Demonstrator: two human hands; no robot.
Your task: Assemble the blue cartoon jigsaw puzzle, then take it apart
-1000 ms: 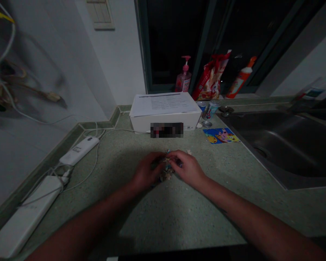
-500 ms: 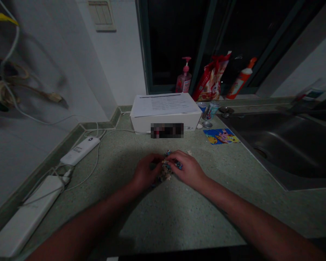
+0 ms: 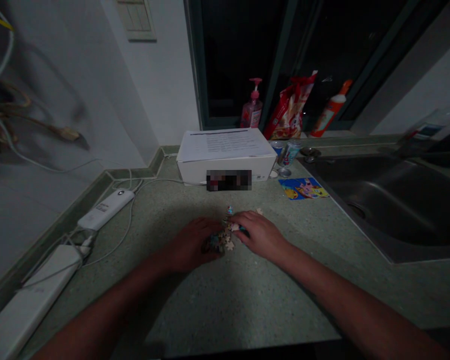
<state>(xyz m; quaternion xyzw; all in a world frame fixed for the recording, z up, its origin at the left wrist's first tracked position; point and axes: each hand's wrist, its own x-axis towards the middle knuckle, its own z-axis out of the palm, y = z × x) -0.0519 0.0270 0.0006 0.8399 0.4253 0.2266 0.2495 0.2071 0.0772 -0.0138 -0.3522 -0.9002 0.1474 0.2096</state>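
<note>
A small heap of jigsaw puzzle pieces lies on the speckled green countertop, with cream and blue pieces showing. My left hand rests against the heap's left side and covers part of it. My right hand lies at its right side, fingertips on the pieces near a blue one. Neither hand clearly lifts a piece, and what lies under my fingers is hidden. A single piece sits apart above the heap, and another sits just beyond my right fingers.
A white box with a printed sheet stands behind the heap. A cartoon picture card lies to its right, before a steel sink. White power units and cables lie left. Cans and bottles stand by the window.
My left hand has drawn back to the left and lower, leaving more of the heap visible. My right hand has shifted slightly right. The view has tilted a little.
</note>
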